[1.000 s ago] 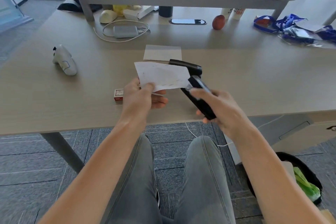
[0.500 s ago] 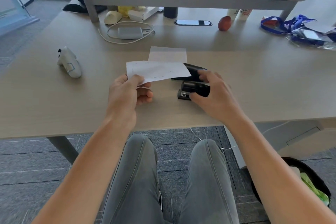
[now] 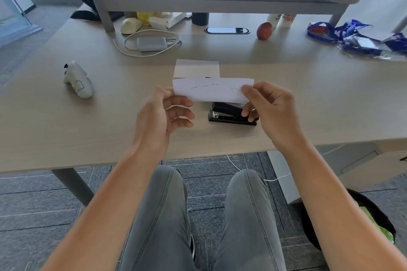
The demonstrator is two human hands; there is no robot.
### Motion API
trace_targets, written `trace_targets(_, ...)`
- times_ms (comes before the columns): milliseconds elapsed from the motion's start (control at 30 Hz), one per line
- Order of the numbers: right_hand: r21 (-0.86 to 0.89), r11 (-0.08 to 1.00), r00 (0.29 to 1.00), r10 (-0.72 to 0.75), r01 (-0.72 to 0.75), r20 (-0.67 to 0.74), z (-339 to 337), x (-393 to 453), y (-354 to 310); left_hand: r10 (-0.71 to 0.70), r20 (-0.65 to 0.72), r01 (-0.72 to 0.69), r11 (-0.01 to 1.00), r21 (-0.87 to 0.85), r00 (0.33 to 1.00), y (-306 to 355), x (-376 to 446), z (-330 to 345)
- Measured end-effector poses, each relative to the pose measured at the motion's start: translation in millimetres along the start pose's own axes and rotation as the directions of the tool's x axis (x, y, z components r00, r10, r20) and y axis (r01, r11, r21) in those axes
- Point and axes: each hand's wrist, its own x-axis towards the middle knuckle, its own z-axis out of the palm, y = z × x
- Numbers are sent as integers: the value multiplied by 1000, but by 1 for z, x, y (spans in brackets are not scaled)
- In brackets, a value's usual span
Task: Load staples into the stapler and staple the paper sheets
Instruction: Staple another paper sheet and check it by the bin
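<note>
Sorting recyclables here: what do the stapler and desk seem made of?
Stapler: probably glossy black plastic shell, with a shiny metal front tip. Desk: likely matte laminate, given its pale, even wood grain; solid wood can't be ruled out.

- The held paper sheets (image 3: 212, 90) hide the rear of the black stapler (image 3: 231, 114).
- Faint marks across the sheets are too small to read.
- At 5 o'clock, the dark bin (image 3: 363, 222) is partly hidden behind the right forearm.

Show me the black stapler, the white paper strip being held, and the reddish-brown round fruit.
black stapler (image 3: 229, 114), head view, on its front end.
white paper strip (image 3: 211, 90), head view, mid-sheet.
reddish-brown round fruit (image 3: 264, 31), head view, its centre.
</note>
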Motion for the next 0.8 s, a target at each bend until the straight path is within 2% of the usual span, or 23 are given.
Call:
trace_targets(133, 138, 973, 982, 184, -187, 32, -6, 0, -10, 89, -36, -81, 981, 178, 995, -4, 1, 5)
trace_targets(233, 158, 955, 968, 249, -251, 32, -10, -2, -12, 110, -42, -99, 973, 209, 993, -7, 3, 8)
trace_targets(500, 181, 951, 967, 254, -249, -5, -17, -12, -15, 121, -23, -114, 970, 216, 992, -10, -3, 14)
trace_targets(633, 175, 964, 977, 211, -201, -37, -23, -23, -23, 127, -13, -123, 979, 160, 992, -6, -10, 21)
trace_targets(800, 118, 979, 961, 187, -165, -202, -43, -48, -39, 67, 60, -73, 992, 104, 996, -6, -22, 42)
